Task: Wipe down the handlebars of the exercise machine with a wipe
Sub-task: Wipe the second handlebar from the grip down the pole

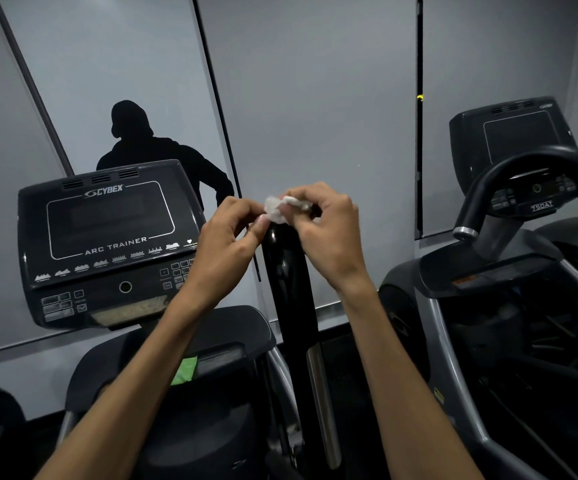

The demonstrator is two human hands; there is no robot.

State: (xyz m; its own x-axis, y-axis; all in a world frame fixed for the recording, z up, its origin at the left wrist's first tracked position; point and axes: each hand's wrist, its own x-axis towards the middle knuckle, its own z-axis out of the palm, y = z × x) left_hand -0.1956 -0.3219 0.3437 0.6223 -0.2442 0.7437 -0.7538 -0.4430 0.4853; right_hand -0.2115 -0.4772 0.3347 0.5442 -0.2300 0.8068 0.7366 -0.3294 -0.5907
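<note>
White wipe (282, 208) pinched by both hands, atop black handlebar (285, 268)

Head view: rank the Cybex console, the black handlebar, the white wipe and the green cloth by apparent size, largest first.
1. Cybex console
2. Black handlebar, partly hidden by the hands
3. and 4. White wipe and green cloth: look alike, both partly hidden, so unranked.

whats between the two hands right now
In the head view, a crumpled white wipe spans the left hand and right hand, above the black handlebar.
</note>
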